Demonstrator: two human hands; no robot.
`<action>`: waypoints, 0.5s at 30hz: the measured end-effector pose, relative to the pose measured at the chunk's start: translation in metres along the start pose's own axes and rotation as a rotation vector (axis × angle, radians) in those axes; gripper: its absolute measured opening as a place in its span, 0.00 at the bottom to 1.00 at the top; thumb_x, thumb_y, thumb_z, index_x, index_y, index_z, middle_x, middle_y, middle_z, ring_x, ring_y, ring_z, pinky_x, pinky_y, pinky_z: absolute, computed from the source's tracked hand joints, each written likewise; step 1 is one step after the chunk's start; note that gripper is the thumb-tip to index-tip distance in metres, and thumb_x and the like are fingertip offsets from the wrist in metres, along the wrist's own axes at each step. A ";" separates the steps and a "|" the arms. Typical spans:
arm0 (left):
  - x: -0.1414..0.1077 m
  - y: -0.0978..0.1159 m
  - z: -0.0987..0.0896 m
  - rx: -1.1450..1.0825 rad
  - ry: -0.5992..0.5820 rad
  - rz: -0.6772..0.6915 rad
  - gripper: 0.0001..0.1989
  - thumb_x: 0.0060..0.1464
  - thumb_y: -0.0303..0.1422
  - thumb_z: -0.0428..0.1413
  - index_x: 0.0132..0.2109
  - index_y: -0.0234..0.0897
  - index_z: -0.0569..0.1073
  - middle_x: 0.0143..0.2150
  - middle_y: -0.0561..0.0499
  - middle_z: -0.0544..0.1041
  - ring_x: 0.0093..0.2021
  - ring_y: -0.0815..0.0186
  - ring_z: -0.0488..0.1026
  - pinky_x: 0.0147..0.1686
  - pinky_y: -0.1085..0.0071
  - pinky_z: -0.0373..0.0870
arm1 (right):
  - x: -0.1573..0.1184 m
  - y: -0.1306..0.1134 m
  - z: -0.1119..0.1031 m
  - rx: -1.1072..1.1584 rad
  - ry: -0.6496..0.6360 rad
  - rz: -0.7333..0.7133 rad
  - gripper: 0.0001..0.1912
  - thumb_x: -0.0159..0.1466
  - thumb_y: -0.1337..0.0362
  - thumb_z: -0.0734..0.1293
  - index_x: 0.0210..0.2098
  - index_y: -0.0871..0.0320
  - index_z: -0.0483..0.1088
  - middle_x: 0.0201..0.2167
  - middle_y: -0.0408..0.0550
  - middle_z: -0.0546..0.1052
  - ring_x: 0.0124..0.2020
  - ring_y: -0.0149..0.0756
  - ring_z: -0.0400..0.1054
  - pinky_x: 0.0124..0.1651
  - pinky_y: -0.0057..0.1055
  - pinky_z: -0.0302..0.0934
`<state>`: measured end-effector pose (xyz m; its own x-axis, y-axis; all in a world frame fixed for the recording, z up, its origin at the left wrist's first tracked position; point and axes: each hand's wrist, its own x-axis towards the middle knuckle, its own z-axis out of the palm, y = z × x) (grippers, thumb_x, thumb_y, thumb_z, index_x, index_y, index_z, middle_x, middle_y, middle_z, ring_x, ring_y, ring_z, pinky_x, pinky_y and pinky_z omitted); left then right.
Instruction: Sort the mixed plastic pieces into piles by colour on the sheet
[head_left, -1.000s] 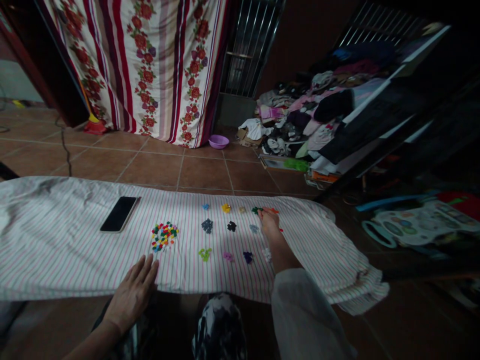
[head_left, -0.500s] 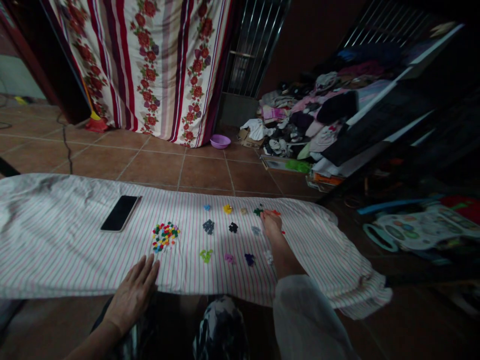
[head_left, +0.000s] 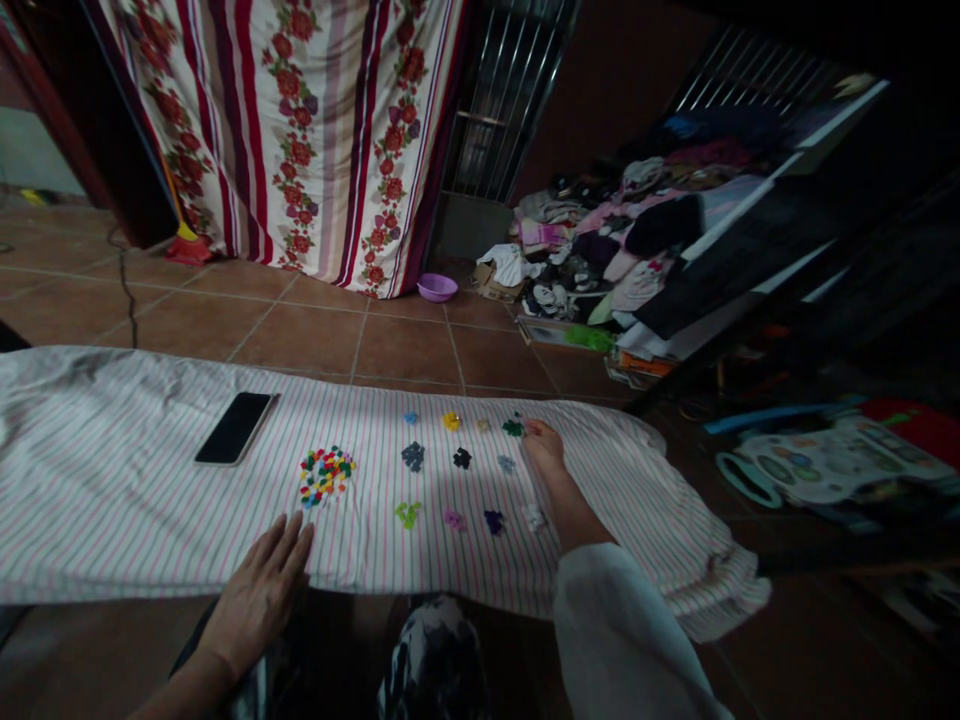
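On the striped cloth (head_left: 165, 510) lies a mixed pile of small coloured pieces (head_left: 327, 475). To its right are several small single-colour heaps, among them dark green (head_left: 513, 426), yellow (head_left: 451, 421), grey (head_left: 413, 457), black (head_left: 462, 458), lime (head_left: 407, 514) and dark purple (head_left: 494, 521). My right hand (head_left: 545, 445) is at the right end of the back row, beside the dark green heap, its fingers pinched together; anything between them is too small to make out. My left hand (head_left: 262, 580) lies flat at the near edge, below the mixed pile, holding nothing.
A black-screened phone (head_left: 236, 428) lies on the cloth at the left. Beyond the cloth, a purple basin (head_left: 437, 288) and a heap of clothes (head_left: 600, 230) are on the tiled floor. A floral curtain (head_left: 315, 130) hangs behind.
My right hand has shifted slightly relative to the dark green heap, and the orange pieces beside it are now hidden. My left hand stays in place. The view has moved a little.
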<state>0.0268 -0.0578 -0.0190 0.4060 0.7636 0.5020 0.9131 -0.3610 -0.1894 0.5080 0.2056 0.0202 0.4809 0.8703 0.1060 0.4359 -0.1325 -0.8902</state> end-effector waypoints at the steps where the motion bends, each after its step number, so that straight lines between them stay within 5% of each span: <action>1: 0.000 0.000 0.000 -0.001 0.001 -0.001 0.25 0.61 0.35 0.46 0.63 0.34 0.62 0.62 0.39 0.69 0.62 0.52 0.64 0.55 0.59 0.67 | 0.004 -0.001 0.001 -0.037 -0.001 -0.002 0.08 0.48 0.68 0.66 0.27 0.55 0.75 0.27 0.47 0.78 0.38 0.41 0.74 0.46 0.35 0.68; 15: 0.005 -0.004 -0.006 -0.004 -0.018 0.035 0.28 0.62 0.37 0.46 0.67 0.37 0.55 0.63 0.41 0.68 0.64 0.54 0.62 0.56 0.62 0.65 | 0.050 0.007 0.030 -0.335 -0.132 -0.122 0.11 0.45 0.74 0.63 0.23 0.54 0.74 0.33 0.47 0.81 0.47 0.42 0.72 0.60 0.38 0.55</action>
<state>0.0252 -0.0559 -0.0103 0.4382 0.7601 0.4799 0.8983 -0.3894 -0.2035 0.5128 0.2623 0.0058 0.3180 0.9399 0.1247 0.7188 -0.1532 -0.6781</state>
